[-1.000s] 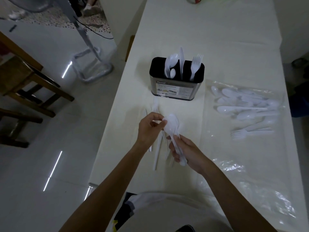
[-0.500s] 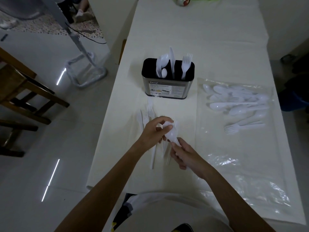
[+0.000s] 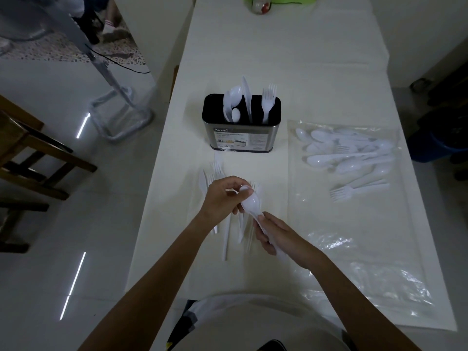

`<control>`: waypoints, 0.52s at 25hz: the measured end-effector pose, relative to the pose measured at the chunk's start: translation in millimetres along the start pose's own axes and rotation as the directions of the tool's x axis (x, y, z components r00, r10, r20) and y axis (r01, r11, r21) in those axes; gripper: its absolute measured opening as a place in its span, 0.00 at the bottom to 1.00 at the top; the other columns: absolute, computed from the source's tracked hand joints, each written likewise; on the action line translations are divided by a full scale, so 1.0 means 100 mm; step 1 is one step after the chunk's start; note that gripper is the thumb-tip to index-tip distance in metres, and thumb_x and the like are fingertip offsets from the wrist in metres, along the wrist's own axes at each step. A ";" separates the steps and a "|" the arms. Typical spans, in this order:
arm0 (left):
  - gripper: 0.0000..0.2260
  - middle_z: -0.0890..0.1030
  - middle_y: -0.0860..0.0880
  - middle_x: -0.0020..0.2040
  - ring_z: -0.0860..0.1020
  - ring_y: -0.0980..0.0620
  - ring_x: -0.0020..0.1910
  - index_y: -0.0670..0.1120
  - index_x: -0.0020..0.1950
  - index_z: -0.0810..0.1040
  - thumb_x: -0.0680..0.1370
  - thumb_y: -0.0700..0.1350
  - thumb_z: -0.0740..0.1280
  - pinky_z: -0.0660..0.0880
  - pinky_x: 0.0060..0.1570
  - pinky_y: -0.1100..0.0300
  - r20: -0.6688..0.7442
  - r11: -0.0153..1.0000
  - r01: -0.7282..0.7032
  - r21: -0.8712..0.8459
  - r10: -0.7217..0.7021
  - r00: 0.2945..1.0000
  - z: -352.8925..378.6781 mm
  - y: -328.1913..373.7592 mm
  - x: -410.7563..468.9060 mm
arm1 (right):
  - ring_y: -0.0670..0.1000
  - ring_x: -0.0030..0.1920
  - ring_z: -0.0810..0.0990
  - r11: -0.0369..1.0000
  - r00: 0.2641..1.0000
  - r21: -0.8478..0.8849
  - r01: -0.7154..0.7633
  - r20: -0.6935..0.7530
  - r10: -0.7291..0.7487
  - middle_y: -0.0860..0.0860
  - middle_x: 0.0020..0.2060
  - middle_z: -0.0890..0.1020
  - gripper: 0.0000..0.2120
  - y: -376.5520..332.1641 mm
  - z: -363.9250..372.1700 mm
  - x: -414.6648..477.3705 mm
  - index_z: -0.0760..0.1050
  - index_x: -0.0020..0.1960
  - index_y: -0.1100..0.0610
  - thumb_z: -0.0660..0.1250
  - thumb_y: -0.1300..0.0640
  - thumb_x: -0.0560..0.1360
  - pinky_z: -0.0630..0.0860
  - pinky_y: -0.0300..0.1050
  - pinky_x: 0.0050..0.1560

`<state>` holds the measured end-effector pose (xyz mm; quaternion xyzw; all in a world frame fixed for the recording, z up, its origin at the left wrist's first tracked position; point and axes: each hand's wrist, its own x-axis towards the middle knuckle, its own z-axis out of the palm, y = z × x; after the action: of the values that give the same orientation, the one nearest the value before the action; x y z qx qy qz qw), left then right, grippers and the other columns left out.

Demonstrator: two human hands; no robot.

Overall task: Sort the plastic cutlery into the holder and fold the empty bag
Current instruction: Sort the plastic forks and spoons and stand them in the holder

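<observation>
A white plastic spoon (image 3: 250, 202) hangs between both hands above the table's near middle. My right hand (image 3: 277, 233) grips its handle; my left hand (image 3: 222, 196) pinches the bowl from above. Under the hands lie several loose white forks and knives (image 3: 225, 236). The metal cutlery holder (image 3: 241, 134) stands beyond them with spoons, a knife and forks upright in it. To the right a clear plastic bag (image 3: 354, 224) lies flat, with several spoons and forks (image 3: 347, 153) at its far end.
The long white table (image 3: 278, 51) runs away from me. A jar and a green item (image 3: 259, 5) sit at its far end. Wooden chairs (image 3: 27, 153) and a metal stand (image 3: 119, 115) are on the floor at left, a blue bin (image 3: 440, 143) at right.
Both hands kept the spoon and stayed over the loose pile. My left fingers shifted from the bowl's edge to cover more of it. The camera view tilted slightly.
</observation>
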<state>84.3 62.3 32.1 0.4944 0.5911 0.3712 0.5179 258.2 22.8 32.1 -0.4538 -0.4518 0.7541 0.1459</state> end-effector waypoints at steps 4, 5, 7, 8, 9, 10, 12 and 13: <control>0.05 0.80 0.48 0.32 0.76 0.55 0.22 0.44 0.39 0.80 0.72 0.35 0.72 0.70 0.22 0.67 0.012 0.999 -0.007 0.042 0.007 1.000 -0.01 0.02 0.04 | 0.45 0.35 0.78 0.989 0.998 -0.143 -0.039 -0.052 0.032 0.48 0.36 0.78 0.13 -0.12 -0.02 0.02 0.73 0.45 0.54 0.54 0.50 0.81 0.74 0.35 0.38; 0.06 0.80 0.49 0.32 0.76 0.56 0.22 0.45 0.39 0.79 0.71 0.35 0.73 0.70 0.22 0.68 0.025 0.999 -0.007 0.051 0.006 1.000 -0.01 0.04 0.05 | 0.44 0.38 0.77 0.976 0.996 -0.218 -0.030 -0.094 0.009 0.46 0.37 0.78 0.12 -0.18 -0.04 0.03 0.74 0.45 0.52 0.55 0.50 0.81 0.72 0.34 0.41; 0.05 0.81 0.47 0.33 0.76 0.57 0.22 0.43 0.39 0.80 0.71 0.35 0.73 0.70 0.22 0.68 0.065 0.997 -0.013 0.073 0.009 0.998 -0.02 0.06 0.07 | 0.43 0.38 0.74 0.929 0.990 -0.369 -0.033 -0.141 -0.020 0.43 0.36 0.75 0.10 -0.29 -0.09 0.08 0.76 0.45 0.50 0.58 0.48 0.79 0.69 0.36 0.41; 0.04 0.81 0.46 0.34 0.76 0.57 0.22 0.41 0.40 0.80 0.71 0.36 0.73 0.70 0.22 0.68 0.091 0.997 -0.016 0.081 0.009 0.996 -0.03 0.07 0.09 | 0.42 0.35 0.72 0.917 0.992 -0.395 -0.048 -0.128 -0.004 0.42 0.33 0.74 0.09 -0.34 -0.12 0.10 0.76 0.44 0.48 0.60 0.48 0.79 0.67 0.35 0.39; 0.03 0.81 0.44 0.34 0.76 0.56 0.22 0.40 0.40 0.80 0.71 0.36 0.73 0.71 0.22 0.67 0.116 0.997 -0.017 0.081 0.008 0.993 -0.04 0.09 0.11 | 0.41 0.30 0.69 0.924 0.995 -0.377 -0.066 -0.099 0.031 0.41 0.29 0.72 0.09 -0.39 -0.15 0.12 0.76 0.42 0.47 0.61 0.49 0.79 0.65 0.34 0.35; 0.03 0.82 0.44 0.35 0.76 0.56 0.23 0.39 0.41 0.80 0.71 0.36 0.73 0.71 0.23 0.67 0.138 0.997 -0.018 0.074 0.008 0.990 -0.04 0.11 0.13 | 0.42 0.27 0.66 0.938 0.996 -0.337 -0.080 -0.065 0.062 0.41 0.26 0.68 0.09 -0.43 -0.17 0.13 0.76 0.40 0.47 0.62 0.51 0.78 0.63 0.34 0.32; 0.02 0.82 0.48 0.33 0.76 0.57 0.24 0.39 0.41 0.80 0.71 0.36 0.73 0.71 0.24 0.68 0.169 0.998 -0.019 0.054 0.010 0.986 -0.06 0.18 0.16 | 0.44 0.26 0.62 0.961 0.996 -0.263 -0.086 -0.025 0.082 0.44 0.25 0.64 0.12 -0.49 -0.19 0.16 0.76 0.37 0.45 0.63 0.53 0.78 0.61 0.35 0.29; 0.02 0.82 0.52 0.32 0.76 0.59 0.25 0.39 0.41 0.80 0.71 0.35 0.72 0.71 0.25 0.69 0.182 0.999 -0.023 0.045 0.014 0.983 -0.07 0.21 0.18 | 0.45 0.26 0.62 0.965 0.997 -0.250 -0.083 -0.018 0.081 0.46 0.26 0.64 0.13 -0.52 -0.19 0.17 0.75 0.35 0.45 0.63 0.54 0.78 0.61 0.35 0.28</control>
<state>81.6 85.0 49.0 0.5439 0.5452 0.3153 0.5545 254.7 72.3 61.4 -0.4899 -0.5237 0.6946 0.0577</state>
